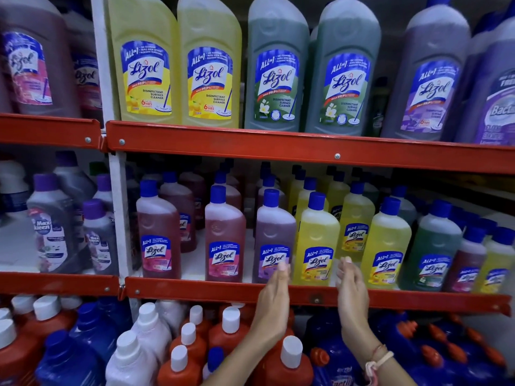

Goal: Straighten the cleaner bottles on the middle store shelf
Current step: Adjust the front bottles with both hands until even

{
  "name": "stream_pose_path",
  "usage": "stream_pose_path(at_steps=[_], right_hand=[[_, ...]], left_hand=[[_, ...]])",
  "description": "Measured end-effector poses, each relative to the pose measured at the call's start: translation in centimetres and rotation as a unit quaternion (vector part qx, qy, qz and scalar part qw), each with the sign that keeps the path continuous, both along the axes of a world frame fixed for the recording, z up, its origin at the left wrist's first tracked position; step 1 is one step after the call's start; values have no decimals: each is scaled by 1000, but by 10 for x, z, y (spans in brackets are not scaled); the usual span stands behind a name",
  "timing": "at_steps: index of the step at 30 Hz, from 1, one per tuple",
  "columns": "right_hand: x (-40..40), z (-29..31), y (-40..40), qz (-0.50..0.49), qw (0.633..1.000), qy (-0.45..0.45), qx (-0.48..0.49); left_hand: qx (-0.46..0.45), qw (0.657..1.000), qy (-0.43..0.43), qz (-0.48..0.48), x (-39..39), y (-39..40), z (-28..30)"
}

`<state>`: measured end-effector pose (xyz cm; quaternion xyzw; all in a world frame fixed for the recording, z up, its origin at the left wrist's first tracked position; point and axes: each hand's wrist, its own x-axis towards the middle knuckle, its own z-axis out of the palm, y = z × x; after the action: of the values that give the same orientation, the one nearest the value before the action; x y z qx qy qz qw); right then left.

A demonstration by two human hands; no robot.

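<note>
Two bare hands are reaching up to the front edge of the middle shelf (223, 291), a red metal rail crossing the view. Standing between them at the front of the row is a yellow Lizol bottle (316, 240) with a blue cap. The left hand (274, 291) is held flat and released, fingers straight, with its fingertips overlapping the lower right of the purple Lizol bottle (274, 235) just beside the yellow one; whether they are touching it is unclear. The right hand (351, 285) is likewise released and grasping nothing, palm turned toward the yellow bottle, fingertips hovering near its right side in front of a second yellow bottle (386, 246). A thin band is circling the right wrist.

Further left on the same shelf two pink Lizol bottles (223, 238) are standing upright with gaps between them, and a green bottle (432, 249) is sitting to the right of the yellow ones. More bottles are lined up behind the front row. Large yellow, green and purple Lizol jugs (178, 62) are filling the shelf above, while white-capped red and blue bottles (231, 327) are crowding the shelf below.
</note>
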<state>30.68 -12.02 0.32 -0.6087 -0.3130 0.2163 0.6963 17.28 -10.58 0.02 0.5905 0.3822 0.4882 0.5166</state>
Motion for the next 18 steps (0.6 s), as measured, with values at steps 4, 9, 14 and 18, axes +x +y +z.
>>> stream_pose_path(at_steps=[4,9,14,18], right_hand=[[13,1,3,49,998,-7,-24],[14,8,1,89,995,-14,-41],[23,0,2,90,996,-13,-27],[31,3,-4,108,994,-6,-17]], left_hand=[[-2,997,63,-37,23,-5,11],[-63,997,31,-13,31,4,8],[-99,994,7,-47,36,25,0],[-99,993,3,-68,36,23,8]])
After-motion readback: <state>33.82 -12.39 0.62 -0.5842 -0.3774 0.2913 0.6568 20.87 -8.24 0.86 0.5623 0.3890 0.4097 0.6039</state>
